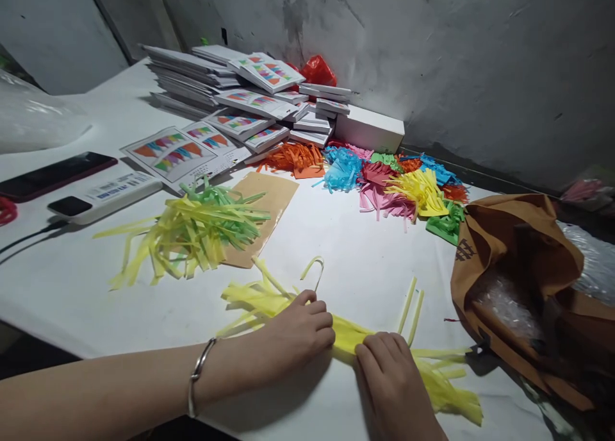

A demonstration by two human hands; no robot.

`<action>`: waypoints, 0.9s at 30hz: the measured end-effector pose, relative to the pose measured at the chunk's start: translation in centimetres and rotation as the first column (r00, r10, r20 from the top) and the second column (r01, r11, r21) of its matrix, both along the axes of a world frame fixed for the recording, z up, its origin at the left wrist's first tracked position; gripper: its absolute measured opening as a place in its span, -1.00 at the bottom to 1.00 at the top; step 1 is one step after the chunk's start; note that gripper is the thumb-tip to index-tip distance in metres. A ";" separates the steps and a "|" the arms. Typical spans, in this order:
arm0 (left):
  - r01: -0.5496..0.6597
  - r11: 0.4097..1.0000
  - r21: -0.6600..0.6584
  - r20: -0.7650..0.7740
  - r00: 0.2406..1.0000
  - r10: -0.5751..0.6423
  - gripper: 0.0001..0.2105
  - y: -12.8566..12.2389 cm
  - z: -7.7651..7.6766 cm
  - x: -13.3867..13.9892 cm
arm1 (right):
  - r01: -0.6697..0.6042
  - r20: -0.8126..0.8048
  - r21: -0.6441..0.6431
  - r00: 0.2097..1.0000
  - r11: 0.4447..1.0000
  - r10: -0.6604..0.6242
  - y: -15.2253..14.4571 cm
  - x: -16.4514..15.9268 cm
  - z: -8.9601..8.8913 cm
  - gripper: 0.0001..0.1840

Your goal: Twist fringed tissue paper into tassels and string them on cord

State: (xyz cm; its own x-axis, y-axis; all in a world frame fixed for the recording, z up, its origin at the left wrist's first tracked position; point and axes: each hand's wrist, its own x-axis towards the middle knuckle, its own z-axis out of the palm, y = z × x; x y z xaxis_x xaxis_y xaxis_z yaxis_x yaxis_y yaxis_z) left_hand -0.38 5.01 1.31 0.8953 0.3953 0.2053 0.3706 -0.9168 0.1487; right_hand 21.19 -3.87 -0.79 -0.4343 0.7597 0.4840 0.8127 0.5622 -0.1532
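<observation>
A yellow tissue paper tassel (pixel 350 334) lies across the white table in front of me, its cut strips fanning out at both ends. My left hand (pixel 302 332) is closed on its left part, fingers curled over the paper. A short way to the right, my right hand (pixel 391 377) grips the same tassel, with fingers pressed on its plain middle band. A silver bangle (pixel 193 378) circles my left wrist. Beyond my left hand, a heap of yellow and green paper strips (pixel 202 229) rests partly on a brown envelope (pixel 271 204).
Stacks of printed cards (pixel 192 75) and a white box (pixel 369 128) stand near the wall. Several coloured tassels (pixel 343 168) lie before them. A brown bag (pixel 504 236) with clear plastic stands at right. At left are a phone (pixel 62 172) and a white device (pixel 106 194) with a cable.
</observation>
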 end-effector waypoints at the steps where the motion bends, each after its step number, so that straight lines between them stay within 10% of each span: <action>1: -0.046 0.999 -0.026 0.011 0.999 0.046 -0.84 0.1 -0.3 -0.1 | 0.042 -0.031 -0.035 0.999 0.998 -0.043 -0.1 0.2 -0.2 -0.73; 14: -0.330 0.943 -0.035 -0.245 0.918 0.313 -0.69 2.1 0.5 2.4 | 0.429 0.300 0.073 0.852 0.900 -0.430 1.1 -0.4 0.2 -0.78; 20: -0.308 0.951 0.008 -0.090 0.947 0.307 -0.82 2.0 0.5 1.7 | 0.100 0.112 0.095 0.988 0.990 -0.111 1.4 -1.9 0.3 -0.69; 27: 0.041 0.990 0.138 0.070 0.996 -0.051 -0.83 2.0 -0.2 0.8 | 0.093 -0.091 -0.084 0.991 0.992 -0.100 1.4 -1.7 0.0 -0.87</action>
State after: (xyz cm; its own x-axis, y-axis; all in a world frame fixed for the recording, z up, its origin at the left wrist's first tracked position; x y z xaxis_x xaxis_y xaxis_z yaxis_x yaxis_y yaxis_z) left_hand 0.43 7.03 1.16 0.8925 0.3174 0.3203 0.3200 -0.9463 0.0462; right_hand 19.50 -2.52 -0.77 -0.3124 0.8333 0.4562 0.8423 0.4650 -0.2726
